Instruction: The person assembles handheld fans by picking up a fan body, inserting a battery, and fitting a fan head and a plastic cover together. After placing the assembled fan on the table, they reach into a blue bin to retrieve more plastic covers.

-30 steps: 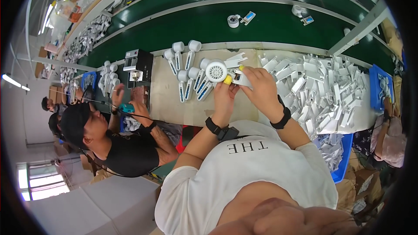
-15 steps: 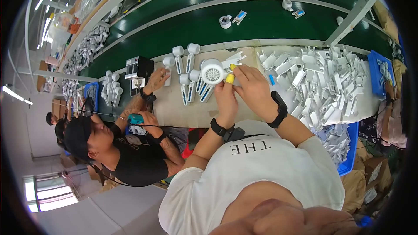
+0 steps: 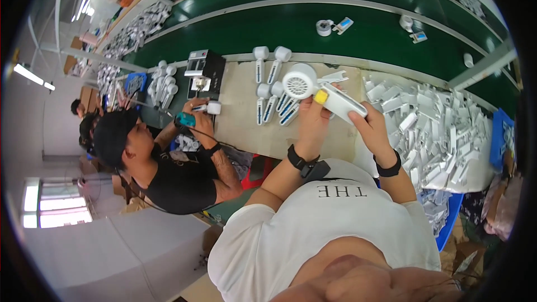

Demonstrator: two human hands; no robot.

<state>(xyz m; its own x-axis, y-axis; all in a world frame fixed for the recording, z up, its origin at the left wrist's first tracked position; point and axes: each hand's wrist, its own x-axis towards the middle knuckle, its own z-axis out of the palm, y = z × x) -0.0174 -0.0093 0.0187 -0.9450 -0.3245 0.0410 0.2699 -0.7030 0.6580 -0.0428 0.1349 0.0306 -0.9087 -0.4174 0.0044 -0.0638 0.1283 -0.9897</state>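
A white handheld fan [image 3: 299,82] is held up over the bench, its round grille at the left and its long handle [image 3: 345,104] slanting down to the right. My left hand [image 3: 314,123] is closed on it just below the head, with a yellow finger cover [image 3: 321,97] pressed against the neck. Fingers of my right hand [image 3: 373,131] grip the far end of the handle, thumb on its near side. Behind the held fan, several fans [image 3: 272,98] with blue-marked handles lie on the bench. White forked plastic parts [image 3: 335,76] lie beyond the handle.
A large heap of white plastic casings [image 3: 430,128] spreads to my right, with blue bins [image 3: 502,137] at its edge. On my left, a co-worker [image 3: 162,173] holds a teal electric screwdriver [image 3: 184,119] and a fan beside a black machine [image 3: 205,72]. Beyond runs a green conveyor [image 3: 369,28].
My right hand has moved from the fan's neck to the handle's far end. The handle, hidden before, now points right. The co-worker's fan has come nearer the screwdriver. The view has shifted left.
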